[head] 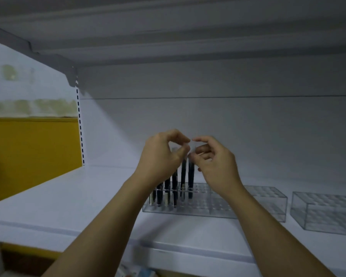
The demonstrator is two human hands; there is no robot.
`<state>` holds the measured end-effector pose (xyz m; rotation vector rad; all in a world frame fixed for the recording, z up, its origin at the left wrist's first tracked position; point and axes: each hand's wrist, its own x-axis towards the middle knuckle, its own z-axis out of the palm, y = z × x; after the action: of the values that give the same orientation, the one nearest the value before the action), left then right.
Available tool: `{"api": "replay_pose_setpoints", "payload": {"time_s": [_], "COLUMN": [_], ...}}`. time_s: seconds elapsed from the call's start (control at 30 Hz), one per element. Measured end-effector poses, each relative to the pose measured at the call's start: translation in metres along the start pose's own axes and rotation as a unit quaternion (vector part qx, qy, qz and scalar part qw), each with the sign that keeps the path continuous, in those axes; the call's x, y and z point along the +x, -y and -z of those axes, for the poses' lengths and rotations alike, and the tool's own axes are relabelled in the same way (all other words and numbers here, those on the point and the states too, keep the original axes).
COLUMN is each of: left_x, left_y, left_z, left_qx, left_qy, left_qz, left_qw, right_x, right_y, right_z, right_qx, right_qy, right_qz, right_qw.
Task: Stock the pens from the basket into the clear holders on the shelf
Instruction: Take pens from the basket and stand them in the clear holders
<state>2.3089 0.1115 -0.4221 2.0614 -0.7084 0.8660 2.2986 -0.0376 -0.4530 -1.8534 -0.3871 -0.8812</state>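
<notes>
Around you: walls and shelving metalwork

To your left a yellow panel stands below a pale wall marked with blurred greenish patches. A slotted upright runs down beside the yellow panel, topped by a grey bracket. Overhead you see the ribbed underside of an upper board, and straight ahead a plain grey back panel crossed by one thin horizontal seam.

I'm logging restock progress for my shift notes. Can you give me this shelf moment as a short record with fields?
pen holder: clear, on shelf, mostly unfilled
pens: dark, upright in its left end
far-right holder: clear, no pens
left grip: fingers curled above pens; hold unclear
right grip: fingers curled at pen tops; hold unclear
</notes>
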Motion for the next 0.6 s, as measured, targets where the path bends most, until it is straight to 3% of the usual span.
{"api": "replay_pose_setpoints", "payload": {"time_s": [0.13, 0.3, 0.6], "left_x": [0.002, 0.007, 0.010], "left_y": [0.004, 0.001, -0.002], "left_z": [0.001, 0.005, 0.001], "left_qx": [0.037, 0.043, 0.119], "left_qy": [-0.019, 0.028, 0.050], "left_qz": [0.000, -0.006, -0.048], "left_qw": [0.999, 0.999, 0.990], "right_x": [-0.011, -0.022, -0.028], "right_y": [-0.007, -0.009, -0.009], "right_z": [0.001, 0.007, 0.009], "right_qx": [-0.076, -0.120, -0.106], "right_qy": [0.040, 0.100, 0.102], "right_qz": [0.007, -0.006, -0.022], "right_qw": [0.996, 0.988, 0.989]}}
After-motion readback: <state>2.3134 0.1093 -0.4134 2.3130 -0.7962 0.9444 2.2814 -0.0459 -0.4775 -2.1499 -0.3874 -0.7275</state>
